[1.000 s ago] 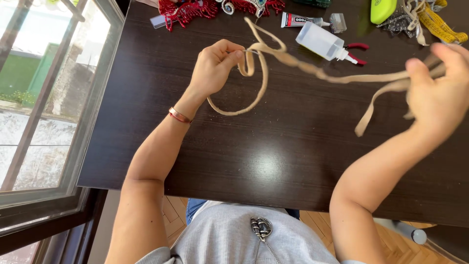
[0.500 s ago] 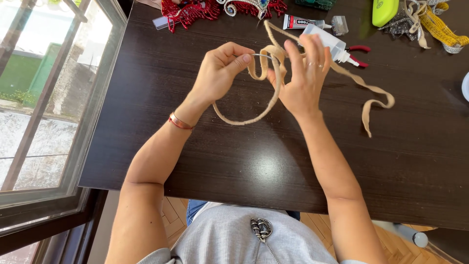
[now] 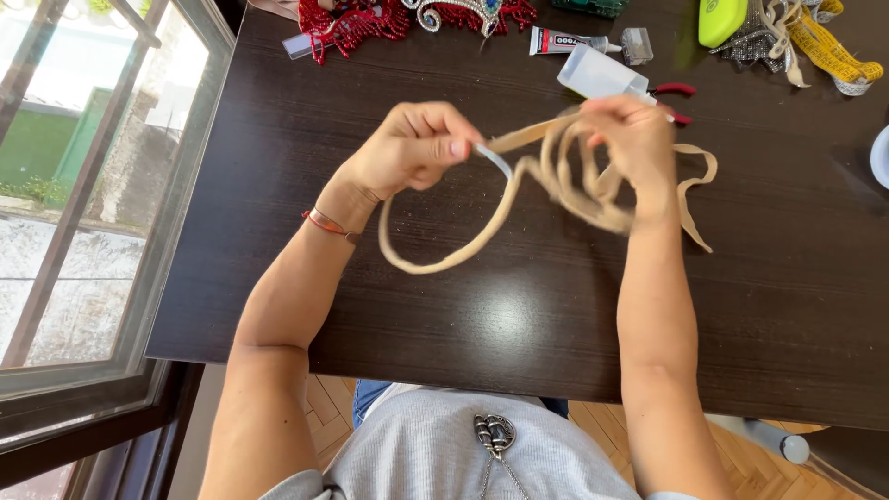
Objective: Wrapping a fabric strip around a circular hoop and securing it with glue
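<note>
The left hand (image 3: 412,148) keeps its grip pinched on one end of the beige strap (image 3: 519,190). The right hand (image 3: 634,139), far out to the side a second ago, has come close and now grips gathered loops, held above the dark surface (image 3: 278,139). One loop hangs lower.

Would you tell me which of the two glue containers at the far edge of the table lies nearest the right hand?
The translucent squeeze bottle, lying just beyond the right hand. The small glue tube lies farther away, beside the red beaded piece.
</note>
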